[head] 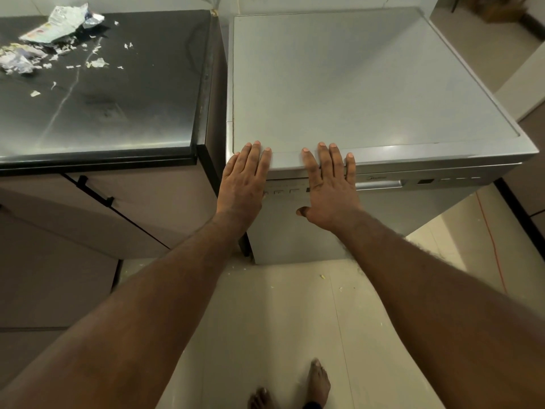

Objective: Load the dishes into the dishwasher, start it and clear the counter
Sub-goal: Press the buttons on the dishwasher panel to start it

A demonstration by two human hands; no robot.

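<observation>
A silver freestanding dishwasher [368, 84] stands with its door closed, its handle [380, 185] and button row on the front panel. My left hand [243, 180] lies flat with straight fingers over the front left edge of its top. My right hand [327, 184] lies flat beside it, fingers spread over the same edge, thumb hanging in front of the door. Neither hand holds anything. To the left is the dark counter [118, 98], with crumpled wrappers [59, 23] and torn paper scraps [20, 59] at its far left.
Below the counter are brown cabinet doors with a black handle [94, 191]. The floor [295, 320] is pale tile with small crumbs. An orange cord [491, 243] runs along the floor at right. My bare feet [317, 385] show at the bottom.
</observation>
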